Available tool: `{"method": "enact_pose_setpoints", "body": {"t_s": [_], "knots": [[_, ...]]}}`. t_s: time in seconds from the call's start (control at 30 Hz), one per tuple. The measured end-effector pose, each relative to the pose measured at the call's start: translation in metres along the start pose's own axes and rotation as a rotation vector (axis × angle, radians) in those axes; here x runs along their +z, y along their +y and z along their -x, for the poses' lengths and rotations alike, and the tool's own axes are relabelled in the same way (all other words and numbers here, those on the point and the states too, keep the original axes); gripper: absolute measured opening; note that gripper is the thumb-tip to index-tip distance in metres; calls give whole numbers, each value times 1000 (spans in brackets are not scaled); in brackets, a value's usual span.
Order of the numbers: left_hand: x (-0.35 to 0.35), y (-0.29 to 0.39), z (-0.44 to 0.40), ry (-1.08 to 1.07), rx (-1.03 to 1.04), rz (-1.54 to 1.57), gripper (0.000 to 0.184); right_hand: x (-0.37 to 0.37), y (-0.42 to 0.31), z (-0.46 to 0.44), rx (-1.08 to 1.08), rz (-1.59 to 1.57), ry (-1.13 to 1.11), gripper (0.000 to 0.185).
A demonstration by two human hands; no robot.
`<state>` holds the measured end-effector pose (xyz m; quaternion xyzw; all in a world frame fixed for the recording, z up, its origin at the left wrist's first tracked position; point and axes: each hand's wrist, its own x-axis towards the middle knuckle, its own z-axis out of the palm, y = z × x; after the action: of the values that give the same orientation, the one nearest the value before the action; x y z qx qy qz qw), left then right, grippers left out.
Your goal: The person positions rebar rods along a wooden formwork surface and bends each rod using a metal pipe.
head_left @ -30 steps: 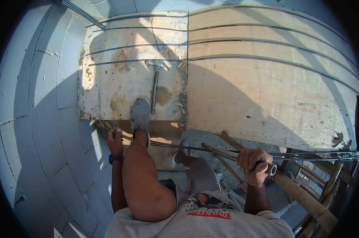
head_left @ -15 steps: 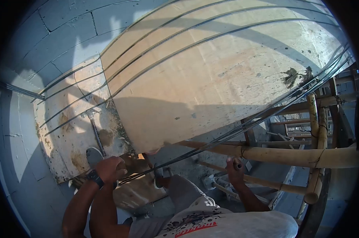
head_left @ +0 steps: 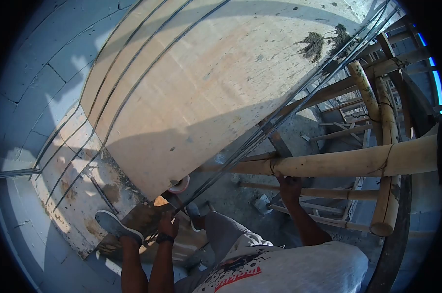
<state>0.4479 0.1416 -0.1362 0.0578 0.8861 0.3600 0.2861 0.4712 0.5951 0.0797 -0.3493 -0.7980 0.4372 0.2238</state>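
While the pale shirt (head_left: 289, 268) fills the bottom of the view, the left hand (head_left: 168, 226), with a dark watch (head_left: 164, 238) at its wrist, is curled closed on the lower end of a bundle of metal rods (head_left: 240, 154). The bundle slants up from there to the far right, running along the near edge of a large wooden board (head_left: 201, 97). The right hand (head_left: 290, 189) is raised under a thick bamboo pole (head_left: 338, 159), its fingertips at or just beside the underside; it is in shadow, so I cannot tell whether it holds anything or how far its fingers are bent. Left of the left hand, a grey shoe (head_left: 116, 227) stands at the edge of a smaller, stained board (head_left: 74, 215), where a hammer (head_left: 102, 195) lies just beyond the toe. Farther off, separate bars (head_left: 167, 46) curve across both boards, and dark clumps of dirt (head_left: 312, 46) sit near the big board's far right edge. Beyond the boards, at left, rises a grey block wall (head_left: 50, 93).
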Motion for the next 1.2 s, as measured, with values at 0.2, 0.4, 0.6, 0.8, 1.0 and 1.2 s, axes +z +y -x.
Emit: {"method": "enact_pose_setpoints", "body": {"t_s": [0.2,0.4,0.6,0.8,1.0,1.2], "knots": [[0,10,-32,7,288,-10,32,-1,-1,-4,-48,-53,-14,53],[-12,14,-29,-165,122,63,33,-4,8,3,-56,53,-42,57],[-28,5,-17,-108,316,-254,31,-5,2,-2,-52,25,-58,59],[-36,-1,-13,22,282,-428,33,-7,0,-2,2,71,-87,57],[-75,-1,-23,-45,218,-370,35,-4,-2,6,-38,156,-39,69],[-116,-13,-35,-65,115,-350,36,-6,-7,1,-61,204,-51,71]]}}
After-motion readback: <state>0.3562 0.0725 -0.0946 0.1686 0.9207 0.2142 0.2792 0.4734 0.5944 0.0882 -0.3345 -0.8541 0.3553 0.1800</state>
